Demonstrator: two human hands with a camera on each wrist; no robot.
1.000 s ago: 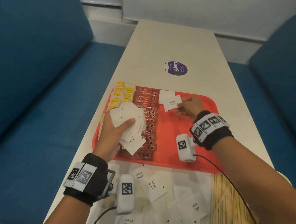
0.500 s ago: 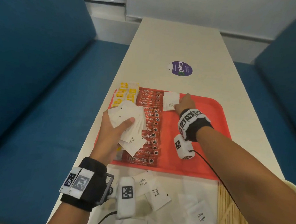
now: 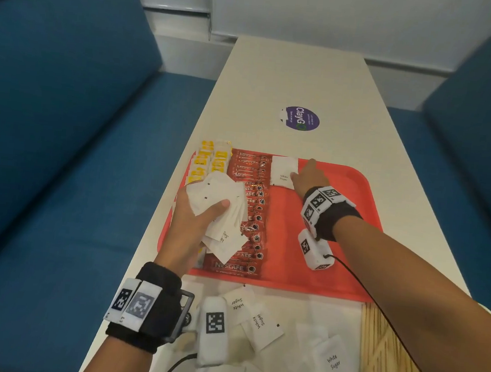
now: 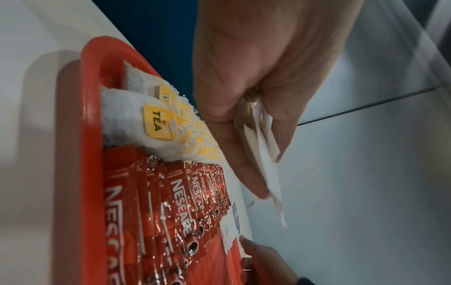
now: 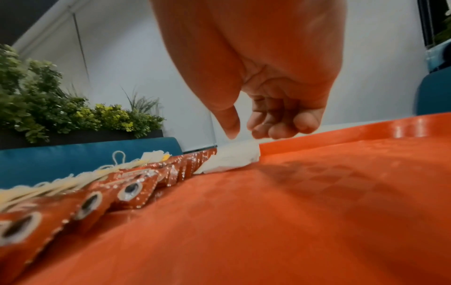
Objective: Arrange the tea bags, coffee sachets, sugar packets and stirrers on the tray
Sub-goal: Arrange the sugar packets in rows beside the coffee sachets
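On the red tray (image 3: 339,225) lie yellow-tagged tea bags (image 3: 210,161) at the left and a column of red coffee sachets (image 3: 251,210) beside them. A small pile of white sugar packets (image 3: 283,171) sits at the tray's far edge, right of the sachets. My right hand (image 3: 305,173) reaches to that pile, its fingertips (image 5: 258,133) loosely bent just over the top packet (image 5: 231,158) and pinching nothing. My left hand (image 3: 206,209) holds a fanned stack of sugar packets (image 3: 226,220) above the sachets, thumb on top. In the left wrist view the stack (image 4: 266,154) sits between thumb and fingers.
Several loose sugar packets (image 3: 255,321) lie on the white table between me and the tray. A bundle of wooden stirrers (image 3: 386,364) lies at the near right. A purple sticker (image 3: 300,118) is farther up the table. Blue sofas flank both sides.
My right hand carried one sugar packet to the tray's far edge, laid it on the pile beside the sachets and let go. The left hand kept its stack in place.
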